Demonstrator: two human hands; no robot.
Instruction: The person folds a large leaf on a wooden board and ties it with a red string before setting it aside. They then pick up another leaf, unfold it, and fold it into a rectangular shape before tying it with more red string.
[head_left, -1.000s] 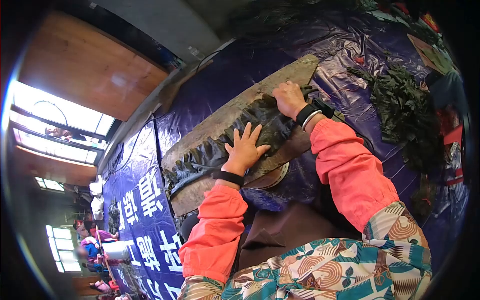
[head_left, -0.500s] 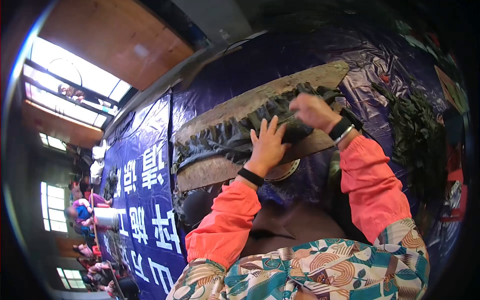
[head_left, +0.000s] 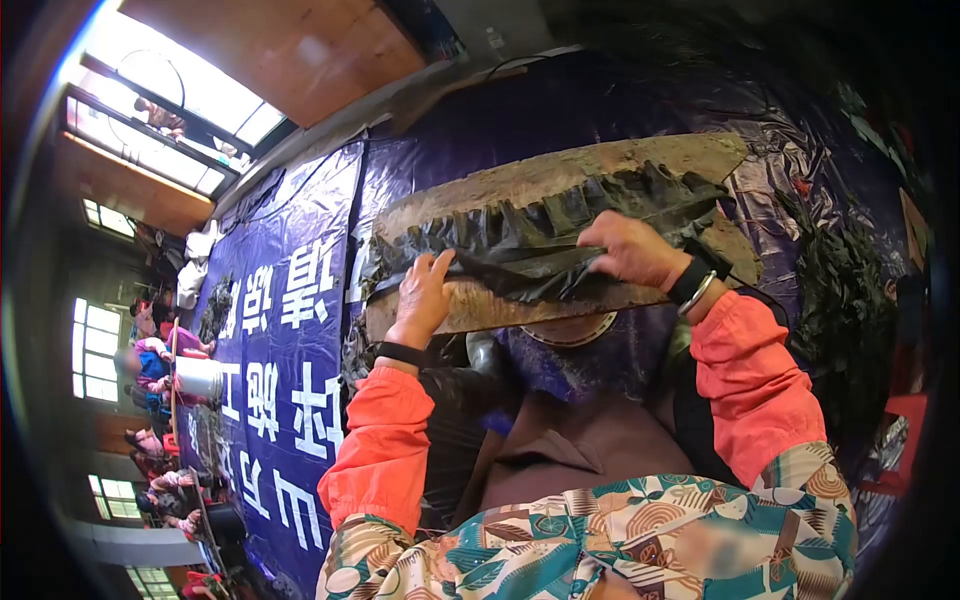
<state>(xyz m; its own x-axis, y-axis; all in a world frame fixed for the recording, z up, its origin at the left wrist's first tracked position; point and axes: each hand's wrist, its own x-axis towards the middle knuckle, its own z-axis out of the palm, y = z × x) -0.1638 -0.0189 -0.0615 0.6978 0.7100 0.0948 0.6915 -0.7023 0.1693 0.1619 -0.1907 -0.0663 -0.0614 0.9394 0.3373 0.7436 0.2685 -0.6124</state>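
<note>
A long, dark green strip of kelp [head_left: 520, 225] with ruffled edges is laid along a worn wooden board [head_left: 620, 160] in front of me. My left hand [head_left: 422, 300] is at the near edge of the kelp toward the board's left end, fingers closed on it. Farther right, my right hand [head_left: 635, 252] pinches the kelp, thumb and fingers curled over it. Between both hands the near edge is lifted a little and hangs in a loose fold over the board. My right palm and thumb tip are partly hidden.
Under the board is a round-rimmed support [head_left: 570, 330]. A heap of dark kelp [head_left: 840, 240] lies on the right. Blue plastic sheeting [head_left: 300, 400] with white characters covers the surface. Several people sit at the far left, near a white bucket [head_left: 198, 378].
My left hand has moved left and toward me, from lying spread on the kelp to gripping its near edge. My right hand has lowered onto the kelp. The near edge is now raised.
</note>
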